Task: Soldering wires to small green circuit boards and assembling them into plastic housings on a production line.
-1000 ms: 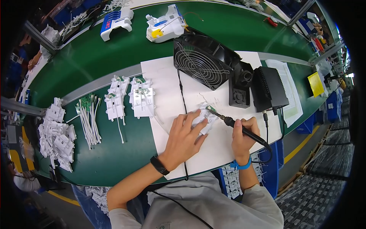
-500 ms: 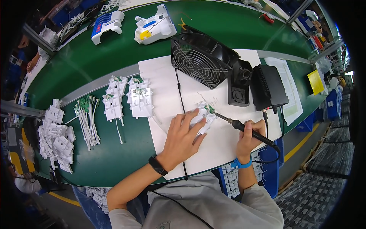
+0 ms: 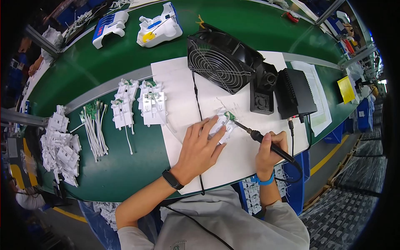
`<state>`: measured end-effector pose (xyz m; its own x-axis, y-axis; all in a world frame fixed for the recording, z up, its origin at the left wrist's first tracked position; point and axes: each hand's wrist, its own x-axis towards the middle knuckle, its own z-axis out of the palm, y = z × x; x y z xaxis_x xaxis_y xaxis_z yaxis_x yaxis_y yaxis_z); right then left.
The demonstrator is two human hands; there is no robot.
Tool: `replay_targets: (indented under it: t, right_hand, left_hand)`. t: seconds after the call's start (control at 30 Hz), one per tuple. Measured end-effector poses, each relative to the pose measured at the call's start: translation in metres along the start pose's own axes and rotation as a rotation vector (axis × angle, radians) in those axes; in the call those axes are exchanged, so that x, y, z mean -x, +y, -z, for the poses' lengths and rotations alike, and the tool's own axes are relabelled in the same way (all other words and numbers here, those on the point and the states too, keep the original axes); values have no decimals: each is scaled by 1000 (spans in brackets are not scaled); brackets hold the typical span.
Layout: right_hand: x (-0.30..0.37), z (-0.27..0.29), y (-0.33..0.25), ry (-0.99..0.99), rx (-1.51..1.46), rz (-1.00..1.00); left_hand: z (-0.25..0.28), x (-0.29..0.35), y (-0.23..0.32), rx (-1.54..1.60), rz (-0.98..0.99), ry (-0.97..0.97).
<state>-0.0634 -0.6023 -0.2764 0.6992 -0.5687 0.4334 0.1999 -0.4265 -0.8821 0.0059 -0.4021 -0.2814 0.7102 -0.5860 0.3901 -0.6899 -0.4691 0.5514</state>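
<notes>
My right hand (image 3: 269,154) is closed round the black handle of a soldering iron (image 3: 266,141). The iron slants up and left, its tip at a small green circuit board (image 3: 228,116). That board sits at the far end of a white plastic housing (image 3: 217,130) on the white sheet. My left hand (image 3: 200,146) holds the housing down, fingers over its left side and thumb at its near edge, partly hiding it.
A black fan (image 3: 221,58) stands beyond the housing, with a black box unit (image 3: 295,93) to its right. Leftward lie assembled white housings (image 3: 154,109), cabled boards (image 3: 94,125) and a pile of white parts (image 3: 61,146). White-and-blue shells (image 3: 160,29) rest on the green conveyor.
The white-and-blue shells on the conveyor have shifted left. My right hand and the soldering iron have moved very slightly; my left hand stays on the housing.
</notes>
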Motion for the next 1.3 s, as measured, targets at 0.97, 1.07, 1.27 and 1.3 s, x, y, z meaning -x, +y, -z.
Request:
replay_targets:
  t: [0.97, 1.07, 1.27, 1.3]
  right_hand:
    - [-41, 18, -21, 244, 168, 125]
    - [-27, 24, -25, 213, 75, 94]
    - [48, 39, -43, 207, 10, 45]
    - [61, 41, -42, 128, 18, 183]
  left_hand:
    - [-4, 3, -1, 21, -5, 38]
    - [-2, 4, -2, 26, -18, 32]
    - [-1, 6, -5, 31, -31, 51]
    - [-2, 6, -5, 29, -38, 53]
